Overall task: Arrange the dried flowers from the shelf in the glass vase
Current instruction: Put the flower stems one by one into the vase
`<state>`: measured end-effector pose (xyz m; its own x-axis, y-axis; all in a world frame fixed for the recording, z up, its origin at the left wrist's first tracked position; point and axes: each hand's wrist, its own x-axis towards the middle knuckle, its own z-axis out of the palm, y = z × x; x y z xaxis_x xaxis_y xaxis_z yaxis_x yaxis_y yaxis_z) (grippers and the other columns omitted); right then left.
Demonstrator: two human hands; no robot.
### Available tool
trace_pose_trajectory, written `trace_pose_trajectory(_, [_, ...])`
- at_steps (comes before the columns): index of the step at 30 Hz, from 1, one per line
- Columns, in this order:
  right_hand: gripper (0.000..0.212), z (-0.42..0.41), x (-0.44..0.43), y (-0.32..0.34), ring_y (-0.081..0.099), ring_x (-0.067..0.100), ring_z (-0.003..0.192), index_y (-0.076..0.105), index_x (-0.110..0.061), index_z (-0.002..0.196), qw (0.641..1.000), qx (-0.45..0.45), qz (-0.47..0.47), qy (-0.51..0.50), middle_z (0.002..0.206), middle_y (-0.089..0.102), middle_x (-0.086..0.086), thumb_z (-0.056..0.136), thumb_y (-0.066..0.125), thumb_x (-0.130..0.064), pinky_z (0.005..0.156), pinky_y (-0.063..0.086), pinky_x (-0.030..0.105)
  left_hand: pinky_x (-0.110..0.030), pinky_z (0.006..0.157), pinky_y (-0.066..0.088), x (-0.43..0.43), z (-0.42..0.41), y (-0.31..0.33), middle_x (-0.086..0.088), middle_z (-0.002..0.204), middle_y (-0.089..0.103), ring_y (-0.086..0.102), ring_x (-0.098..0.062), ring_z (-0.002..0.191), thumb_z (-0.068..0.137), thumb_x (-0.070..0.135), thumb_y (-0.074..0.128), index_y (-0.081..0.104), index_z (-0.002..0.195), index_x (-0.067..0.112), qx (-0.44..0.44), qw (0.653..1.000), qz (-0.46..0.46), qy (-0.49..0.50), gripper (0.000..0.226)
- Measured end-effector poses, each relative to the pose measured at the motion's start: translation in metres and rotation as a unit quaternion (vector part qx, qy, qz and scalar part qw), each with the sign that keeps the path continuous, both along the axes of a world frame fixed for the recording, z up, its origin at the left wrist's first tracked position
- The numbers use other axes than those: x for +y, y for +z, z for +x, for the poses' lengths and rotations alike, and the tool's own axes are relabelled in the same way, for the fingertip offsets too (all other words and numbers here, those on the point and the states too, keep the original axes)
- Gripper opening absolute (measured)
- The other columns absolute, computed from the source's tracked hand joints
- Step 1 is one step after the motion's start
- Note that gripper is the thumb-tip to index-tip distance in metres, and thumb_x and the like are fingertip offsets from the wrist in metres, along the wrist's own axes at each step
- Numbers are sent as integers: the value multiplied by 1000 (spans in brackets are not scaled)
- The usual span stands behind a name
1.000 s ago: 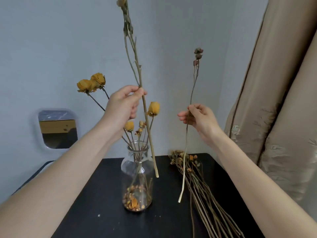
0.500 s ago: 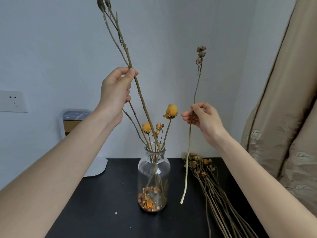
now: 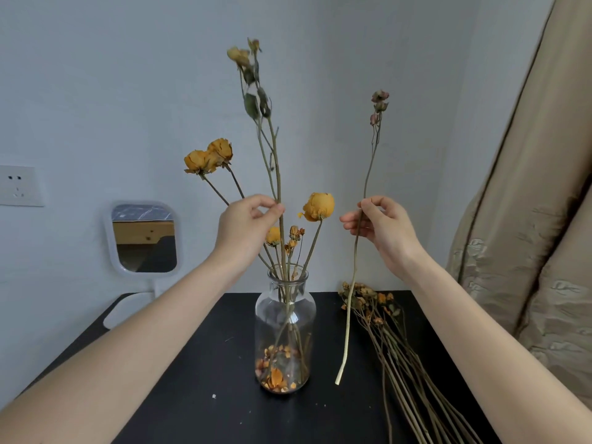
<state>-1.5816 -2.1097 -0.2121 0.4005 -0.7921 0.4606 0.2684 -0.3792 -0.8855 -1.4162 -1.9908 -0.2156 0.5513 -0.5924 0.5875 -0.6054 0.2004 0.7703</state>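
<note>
A clear glass vase [image 3: 285, 312] stands on the black table [image 3: 205, 373], with loose orange petals at its bottom and several yellow dried flowers [image 3: 318, 206] in it. My left hand [image 3: 246, 224] pinches a tall branched stem [image 3: 274, 155] whose lower end is inside the vase neck. To the right of the vase, my right hand [image 3: 381, 225] pinches a thin stem with small pink buds [image 3: 368, 174]; its cut end hangs just above the table. A bundle of dried flowers [image 3: 394, 341] lies on the table at the right.
A small white-framed mirror [image 3: 144, 238] stands at the back left of the table against the wall. A wall socket [image 3: 19, 185] is at the far left. A beige curtain [image 3: 528, 219] hangs close on the right.
My left hand has lowered the tall stem and brought it upright, so its end is now down inside the vase. My right hand keeps its thin stem almost still beside the vase.
</note>
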Motion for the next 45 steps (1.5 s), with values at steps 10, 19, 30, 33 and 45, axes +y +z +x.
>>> trace_pose_trajectory(10, [16, 0, 0, -8, 64, 17, 63, 49, -11, 89, 1000, 9, 10, -2, 73, 69, 7, 100, 38, -10, 61, 53, 22, -24, 65, 48, -5, -4, -18, 6, 64, 59, 49, -17, 55, 84, 33, 64, 68, 86, 13, 47, 999, 24, -3, 20])
trace_pose_trajectory(19, [16, 2, 0, -9, 61, 13, 68, 53, -12, 87, 1000, -2, 5, -15, 76, 68, 3, 99, 42, -11, 62, 51, 21, -11, 49, 35, 1, 5, -37, 15, 43, 50, 47, 1, 42, 86, 28, 62, 68, 92, 15, 77, 997, -18, -12, 16])
trace_pose_trajectory(30, [22, 2, 2, 34, 45, 9, 57, 52, -13, 80, 991, -128, -28, -18, 70, 50, 2, 98, 41, -6, 55, 39, 19, -19, 65, 40, 12, 10, -109, 4, 90, 53, 52, -10, 83, 86, 17, 59, 45, 104, 19, 120, 993, 13, -8, 23])
trace_pose_trajectory(33, [23, 4, 5, 47, 46, 9, 58, 51, -13, 81, 987, -156, -47, -19, 72, 50, 2, 99, 39, -5, 56, 40, 18, -15, 81, 36, 5, 11, -114, 19, 109, 47, 47, 1, 100, 81, 20, 68, 34, 119, 31, 121, 973, 144, -137, 53])
trace_pose_trajectory(45, [23, 12, 7, 54, 47, 10, 59, 49, -15, 81, 982, -164, -79, -53, 73, 49, 1, 99, 39, -5, 59, 42, 19, -15, 79, 37, -18, 7, -112, 26, 100, 55, 49, 7, 92, 71, 35, 78, 46, 108, 40, 109, 971, 165, -133, 49])
